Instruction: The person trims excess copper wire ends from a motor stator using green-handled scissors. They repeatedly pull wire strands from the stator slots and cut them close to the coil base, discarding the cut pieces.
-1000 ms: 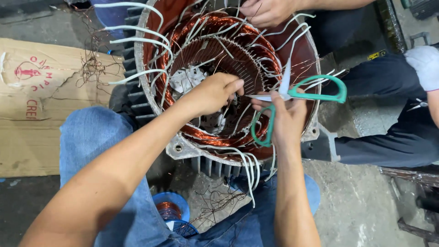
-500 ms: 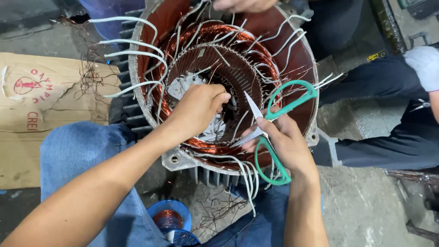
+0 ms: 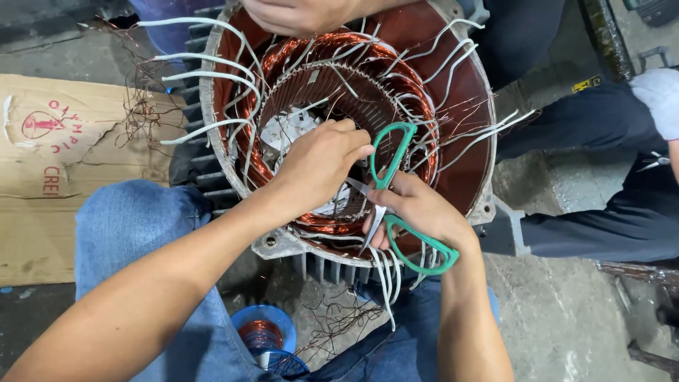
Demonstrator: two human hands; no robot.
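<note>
Two bare hands work inside the open end of a large electric motor housing (image 3: 467,141) that stands on a concrete floor (image 3: 566,318), seen from above. The left hand (image 3: 322,166) reaches into the middle of the ring of copper windings (image 3: 417,106), its fingers curled together and pinching something among the white paper slot liners (image 3: 286,131); what exactly it pinches is hidden by the fingers. The right hand (image 3: 421,209) sits just beside it, at the near rim of the housing, closed around a pair of green-handled scissors (image 3: 389,205). One handle loop rises above the hand over the windings, the other sticks out below the hand past the rim. The blades are slightly parted and point down toward the near edge of the windings, close to the left hand's fingertips.

White sleeved wires (image 3: 198,71) fan out from the windings over the left and right rims and hang over the near rim. At the top edge, another person's hand (image 3: 297,14) rests on the far rim, and that person's dark trouser legs (image 3: 608,177) lie to the right of the motor. The wearer's blue jeans (image 3: 127,226) frame the near side. A blue spool of copper wire (image 3: 262,336) stands on the floor between the knees, and a flattened cardboard box (image 3: 49,163) lies to the left of the motor.
</note>
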